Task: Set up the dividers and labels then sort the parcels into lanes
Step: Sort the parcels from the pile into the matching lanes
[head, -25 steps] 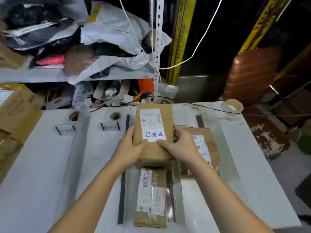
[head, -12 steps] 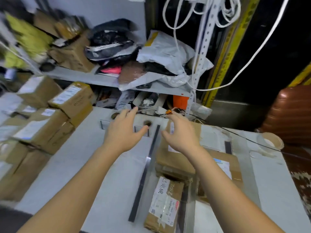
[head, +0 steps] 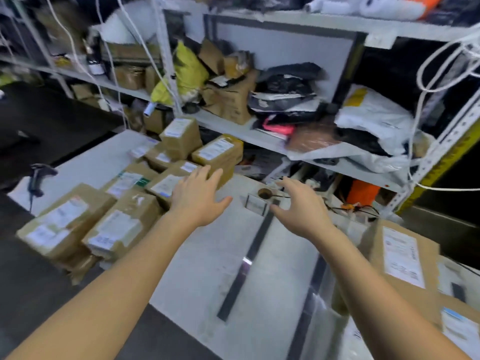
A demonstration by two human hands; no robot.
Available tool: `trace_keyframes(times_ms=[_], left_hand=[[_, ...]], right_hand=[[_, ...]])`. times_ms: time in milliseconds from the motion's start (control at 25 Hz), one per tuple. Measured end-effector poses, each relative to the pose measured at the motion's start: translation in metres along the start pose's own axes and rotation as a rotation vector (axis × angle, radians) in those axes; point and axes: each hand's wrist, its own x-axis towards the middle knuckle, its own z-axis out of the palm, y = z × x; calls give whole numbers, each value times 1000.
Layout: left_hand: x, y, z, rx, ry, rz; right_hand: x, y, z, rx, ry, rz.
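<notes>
Both my hands hover empty over the white table (head: pixel 207 268). My left hand (head: pixel 198 197) has its fingers spread, close to a heap of brown cardboard parcels (head: pixel 124 222) piled at the table's left. My right hand (head: pixel 301 206) is open above a dark divider strip (head: pixel 246 266) that runs down the table. A small label holder (head: pixel 255 203) stands at the strip's far end. A clear divider (head: pixel 311 294) lies to the right, and beyond it a large brown parcel with a white label (head: pixel 402 261) rests at the right edge.
Metal shelving (head: pixel 259 131) behind the table holds bags, boxes and poly mailers. White cords (head: pixel 426 81) hang at the right. A handheld scanner (head: pixel 36 178) sits at the far left. A cable hole (head: pixel 264 194) opens in the table near an orange object (head: pixel 363 192).
Both hands let go of the labelled parcel in the right lane and swung left, open, toward the parcel heap. The view turned left with them.
</notes>
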Motion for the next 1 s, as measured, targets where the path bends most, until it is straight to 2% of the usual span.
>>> trace_keyframes(times_ms=[280, 480, 800, 1000], left_hand=[[8, -186, -10, -8, 17, -8], [29, -271, -11, -9, -23, -26], [78, -351, 2, -40, -64, -67], [117, -356, 26, -122, -185, -62]], right_hand=[[58, -150, 64, -14, -25, 21], [94, -213, 99, -3, -46, 45], [182, -247, 153, 92, -71, 32], [212, -230, 175, 163, -84, 163]])
